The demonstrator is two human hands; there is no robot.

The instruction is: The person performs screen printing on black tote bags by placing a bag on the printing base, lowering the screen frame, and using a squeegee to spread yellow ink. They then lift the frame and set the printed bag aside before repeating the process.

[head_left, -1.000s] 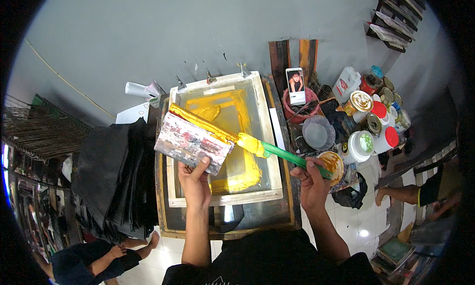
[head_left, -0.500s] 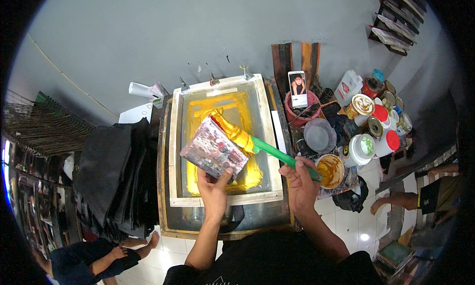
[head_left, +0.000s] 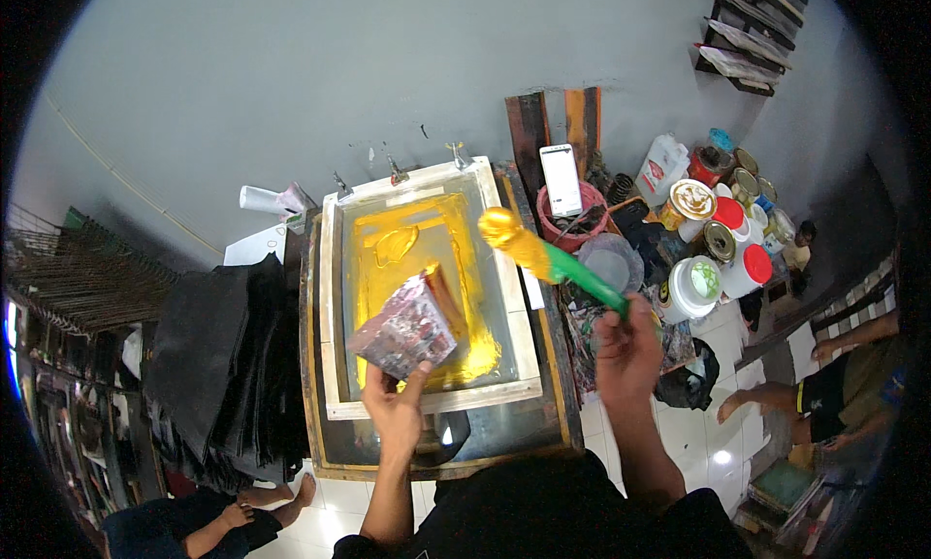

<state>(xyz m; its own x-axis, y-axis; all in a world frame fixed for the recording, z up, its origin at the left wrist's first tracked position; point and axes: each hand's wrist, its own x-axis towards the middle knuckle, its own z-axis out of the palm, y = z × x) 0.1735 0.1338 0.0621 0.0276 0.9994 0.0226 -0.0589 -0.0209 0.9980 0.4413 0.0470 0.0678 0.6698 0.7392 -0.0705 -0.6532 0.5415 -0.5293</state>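
My left hand [head_left: 396,414] grips a paint-stained squeegee [head_left: 405,331], tilted over the lower part of a screen-printing frame [head_left: 436,398]. Yellow-gold ink coats part of the squeegee's far edge. Closed around the green handle of a stirring stick [head_left: 590,280], my right hand [head_left: 628,351] is to the right of the frame. The stick's far end is thickly covered in the same ink and hangs over the frame's right side. On the mesh [head_left: 396,292] lie smears of yellow ink, with a thick blob at upper left and a wet patch at lower right.
Clamps [head_left: 398,171] sit along the frame's far edge. To the right stand a phone [head_left: 561,179], a pink bucket [head_left: 574,231], a translucent tub [head_left: 609,260] and several ink tubs [head_left: 690,289]. A stack of black sheets [head_left: 218,355] lies left. Other people's legs [head_left: 766,399] show at both sides.
The ink-coated stick has moved right, away from the squeegee, leaving an ink blob visible on the mesh. My left hand holds the squeegee slightly lower. The phone's screen has turned from a picture to white.
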